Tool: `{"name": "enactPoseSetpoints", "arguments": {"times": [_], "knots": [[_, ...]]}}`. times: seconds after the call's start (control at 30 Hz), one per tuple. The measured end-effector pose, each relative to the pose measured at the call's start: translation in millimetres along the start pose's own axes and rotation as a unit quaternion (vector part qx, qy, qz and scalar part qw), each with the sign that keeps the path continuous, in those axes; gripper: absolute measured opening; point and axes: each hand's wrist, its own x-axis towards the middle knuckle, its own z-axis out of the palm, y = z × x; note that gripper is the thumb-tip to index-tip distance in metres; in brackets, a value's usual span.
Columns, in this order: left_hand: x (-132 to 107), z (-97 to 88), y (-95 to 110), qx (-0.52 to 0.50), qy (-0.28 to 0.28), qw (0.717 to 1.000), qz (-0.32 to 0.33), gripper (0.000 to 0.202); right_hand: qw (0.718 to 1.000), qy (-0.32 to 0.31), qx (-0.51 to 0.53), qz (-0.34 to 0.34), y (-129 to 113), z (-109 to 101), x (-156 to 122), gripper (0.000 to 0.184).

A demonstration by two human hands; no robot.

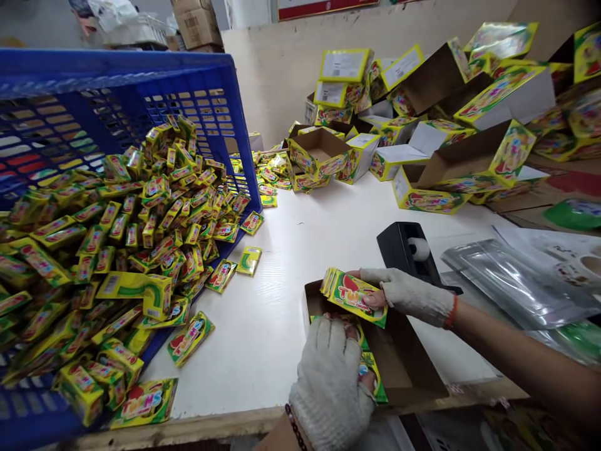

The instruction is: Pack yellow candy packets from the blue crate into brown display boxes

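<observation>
An open brown cardboard box [404, 360] lies near the table's front edge. My right hand [408, 294], in a white knit glove with bare fingertips, pinches a small stack of yellow-green candy packets [352, 294] over the box's far end. My left hand [331, 382], gloved the same way, is curled down on more packets [370, 369] lying inside the box at its near end.
A tipped blue plastic crate [141, 88] at the left spills several packets [141, 238] onto the white table [300, 250]. A black tape dispenser [408, 250] stands behind the box. Open printed cartons [469, 163] pile up at the back right. Clear plastic sheets [521, 282] lie at the right.
</observation>
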Motion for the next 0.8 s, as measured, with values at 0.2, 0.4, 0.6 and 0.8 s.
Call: {"name": "enactPoseSetpoints", "arguments": {"times": [0.2, 0.4, 0.6, 0.8], "knots": [[-4.4, 6.0, 0.6, -0.004, 0.011, 1.000, 0.014, 0.052, 0.985, -0.134, -0.104, 0.026, -23.5, -2.1, 7.3, 0.069], [-10.6, 15.4, 0.1, -0.010, 0.062, 0.998, 0.009, 0.057, 0.989, -0.121, -0.079, 0.004, -11.7, 13.3, 31.9, 0.069], [-10.4, 15.2, 0.1, -0.018, 0.063, 0.998, 0.005, 0.056, 0.996, 0.013, -0.092, 0.000, 7.1, 27.8, 35.7, 0.067], [-11.3, 12.8, -0.9, -0.007, 0.065, 0.998, 0.025, 0.054, 0.932, 0.163, -0.323, -0.027, 4.0, 48.4, 25.9, 0.038]]}}
